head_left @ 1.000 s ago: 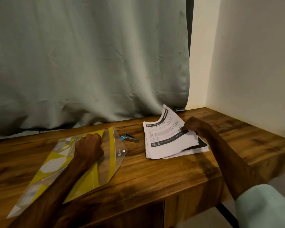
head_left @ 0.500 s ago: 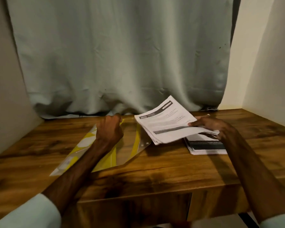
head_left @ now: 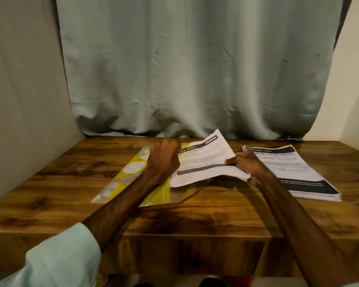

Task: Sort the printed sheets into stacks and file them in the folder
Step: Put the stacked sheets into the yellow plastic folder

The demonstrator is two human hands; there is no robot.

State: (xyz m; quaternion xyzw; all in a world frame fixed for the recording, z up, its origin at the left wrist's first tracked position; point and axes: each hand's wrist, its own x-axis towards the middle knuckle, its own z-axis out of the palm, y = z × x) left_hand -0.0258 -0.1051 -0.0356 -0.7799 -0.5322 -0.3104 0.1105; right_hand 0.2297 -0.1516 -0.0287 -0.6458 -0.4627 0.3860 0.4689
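A yellow and clear plastic folder [head_left: 131, 170] lies flat on the wooden table [head_left: 50, 193], left of centre. My left hand [head_left: 164, 160] is curled in a fist over the folder's upper edge, apparently holding its flap. My right hand [head_left: 247, 168] grips the right edge of a bundle of printed sheets [head_left: 203, 164], which lies tilted over the folder's right side. A second stack of printed sheets [head_left: 294, 172] with black bands rests flat on the table to the right.
A grey-green curtain [head_left: 174, 69] hangs along the table's back edge. Walls close in on the left and right. The table's front edge [head_left: 174, 235] runs just below my forearms.
My right hand lifted the bundle of sheets off the right stack and carried it left over the folder. The view swung left. The small blue clip is no longer visible.
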